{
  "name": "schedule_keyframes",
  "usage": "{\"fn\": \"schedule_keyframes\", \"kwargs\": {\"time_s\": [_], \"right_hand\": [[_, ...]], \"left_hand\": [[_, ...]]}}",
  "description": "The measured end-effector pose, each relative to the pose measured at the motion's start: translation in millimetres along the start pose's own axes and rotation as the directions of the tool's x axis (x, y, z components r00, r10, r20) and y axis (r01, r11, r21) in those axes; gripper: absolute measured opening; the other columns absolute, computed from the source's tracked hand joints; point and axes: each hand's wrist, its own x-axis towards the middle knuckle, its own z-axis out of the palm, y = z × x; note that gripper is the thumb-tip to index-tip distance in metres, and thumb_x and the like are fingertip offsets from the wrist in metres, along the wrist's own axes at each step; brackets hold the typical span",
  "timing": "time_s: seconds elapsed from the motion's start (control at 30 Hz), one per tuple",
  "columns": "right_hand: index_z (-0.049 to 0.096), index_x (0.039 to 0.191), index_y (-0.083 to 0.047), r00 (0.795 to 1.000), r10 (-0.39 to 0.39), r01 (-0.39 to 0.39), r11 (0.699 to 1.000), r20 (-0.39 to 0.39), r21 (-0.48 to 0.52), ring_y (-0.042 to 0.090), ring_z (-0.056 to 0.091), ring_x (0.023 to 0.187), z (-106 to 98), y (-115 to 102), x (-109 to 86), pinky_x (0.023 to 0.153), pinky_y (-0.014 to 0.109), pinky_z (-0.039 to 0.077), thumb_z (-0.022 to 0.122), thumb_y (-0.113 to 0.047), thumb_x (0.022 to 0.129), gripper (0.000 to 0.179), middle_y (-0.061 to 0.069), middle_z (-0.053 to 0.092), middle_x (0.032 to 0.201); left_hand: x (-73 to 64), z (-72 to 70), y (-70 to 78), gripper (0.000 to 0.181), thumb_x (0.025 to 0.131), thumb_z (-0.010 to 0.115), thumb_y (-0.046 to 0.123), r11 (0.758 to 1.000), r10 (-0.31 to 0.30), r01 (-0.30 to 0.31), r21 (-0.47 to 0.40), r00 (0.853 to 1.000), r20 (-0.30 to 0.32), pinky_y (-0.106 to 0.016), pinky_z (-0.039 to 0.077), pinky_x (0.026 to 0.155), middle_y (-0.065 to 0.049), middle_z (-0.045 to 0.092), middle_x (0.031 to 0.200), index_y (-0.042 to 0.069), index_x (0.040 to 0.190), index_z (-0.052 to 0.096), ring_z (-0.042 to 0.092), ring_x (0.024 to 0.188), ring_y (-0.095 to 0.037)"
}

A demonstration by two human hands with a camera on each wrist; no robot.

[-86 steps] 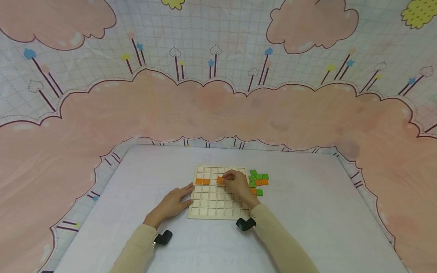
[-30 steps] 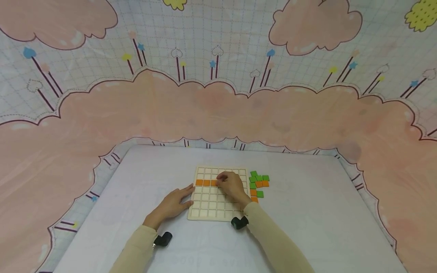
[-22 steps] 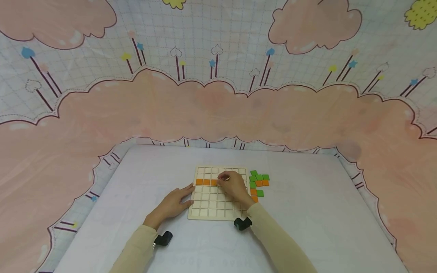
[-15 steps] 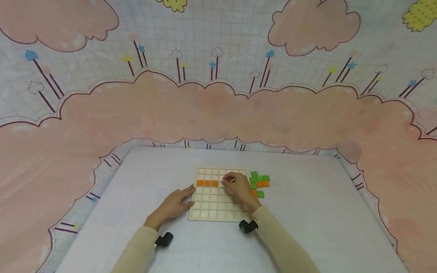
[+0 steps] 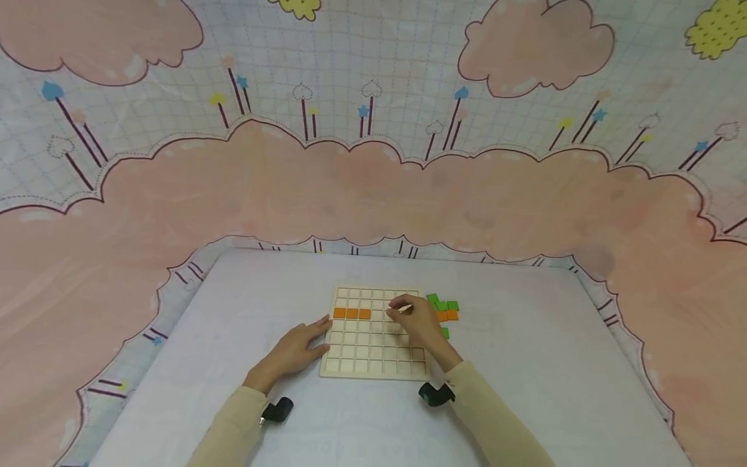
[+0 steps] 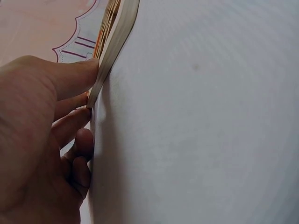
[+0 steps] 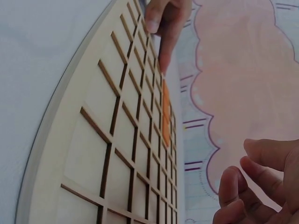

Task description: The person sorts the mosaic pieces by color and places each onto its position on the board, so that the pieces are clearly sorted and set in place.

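Observation:
A pale wooden grid board (image 5: pixel 373 368) lies on the table with three orange square tiles (image 5: pixel 352 314) side by side in one row, from its left edge inward. My left hand (image 5: pixel 292 350) rests against the board's left side; in the left wrist view its thumb (image 6: pixel 77 77) and fingertips touch the edge. Over the right part of the board is my right hand (image 5: pixel 421 322), raised, fingers loosely bent. The right wrist view shows nothing between its thumb and fingers (image 7: pixel 261 186). Green tiles (image 5: pixel 441 306) and orange tiles (image 5: pixel 452 315) lie right of the board, some behind that hand.
The white tabletop (image 5: pixel 543 363) stretches around the board on every side. A cloth backdrop (image 5: pixel 373 194) with printed clouds hangs behind the table. Small black devices (image 5: pixel 436 394) are worn at both wrists.
An orange tile, pinched by my right hand in the oldest frame, now sits third in the row. That hand has let go and drawn back to the right. The left hand stays put.

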Motion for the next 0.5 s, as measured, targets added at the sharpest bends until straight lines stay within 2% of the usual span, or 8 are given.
{"fn": "schedule_keyframes", "kwargs": {"time_s": [0.2, 0.5], "right_hand": [[0.073, 0.098, -0.012, 1.000, -0.024, 0.024, 0.999, -0.009, -0.033, 0.014, 0.061, 0.080, -10, -3, -10.6, 0.068, 0.024, 0.052, 0.073, -0.021, 0.089, 0.013, 0.001, 0.071, 0.096], [0.073, 0.102, -0.013, 0.999, 0.013, -0.014, 0.999, -0.037, -0.033, 0.014, 0.060, 0.081, -27, 1, -22.3, 0.063, 0.023, 0.050, 0.074, -0.022, 0.088, 0.016, 0.001, 0.070, 0.099]], "left_hand": [[0.2, 3.4, -0.2, 0.057, 0.095, 0.064, 0.029, 1.000, 0.022, -0.022, -0.008, 1.000, -0.007, -0.060, 0.033, 0.114, 0.002, 0.036, 0.159, 0.016, 0.148, 0.046, 0.040, 0.140, -0.044], [0.1, -0.4, -1.1, 0.058, 0.095, 0.064, 0.029, 1.000, 0.015, -0.015, 0.018, 1.000, 0.003, -0.061, 0.030, 0.116, 0.002, 0.035, 0.159, 0.016, 0.148, 0.045, 0.037, 0.141, -0.047]]}}
